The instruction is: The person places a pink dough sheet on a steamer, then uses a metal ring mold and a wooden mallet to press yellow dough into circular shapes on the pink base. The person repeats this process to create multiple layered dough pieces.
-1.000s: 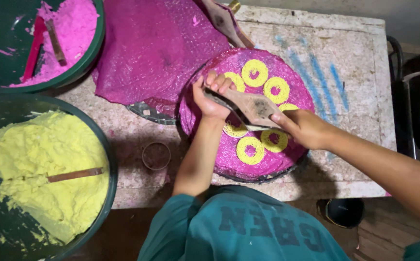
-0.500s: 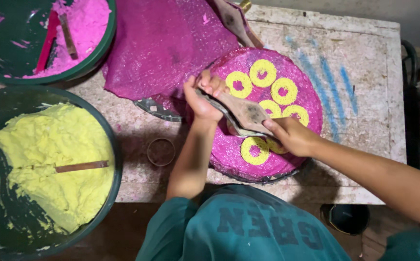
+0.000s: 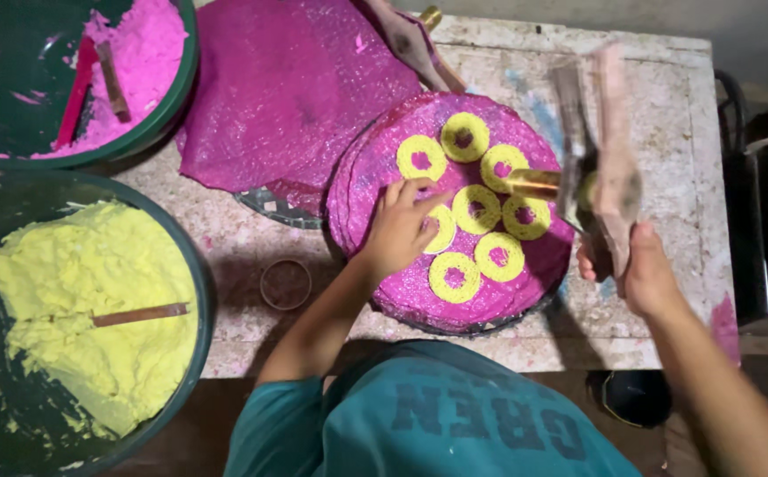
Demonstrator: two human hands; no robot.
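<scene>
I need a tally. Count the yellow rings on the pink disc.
7 yellow rings on the pink disc: three along the top, three across the middle, one partly under the left hand, one below.

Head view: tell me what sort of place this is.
Probably a small handcraft food workshop: big tubs of yellow dough and pink dough, a round magenta tray of yellow rings on a worn, stained table.

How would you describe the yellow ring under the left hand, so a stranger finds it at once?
Start at the round pink disc on the stone table. Seven yellow rings lie on it. The one meant sits at the cluster's left edge in the middle row; alone among them, it is partly covered by the left hand.
</scene>
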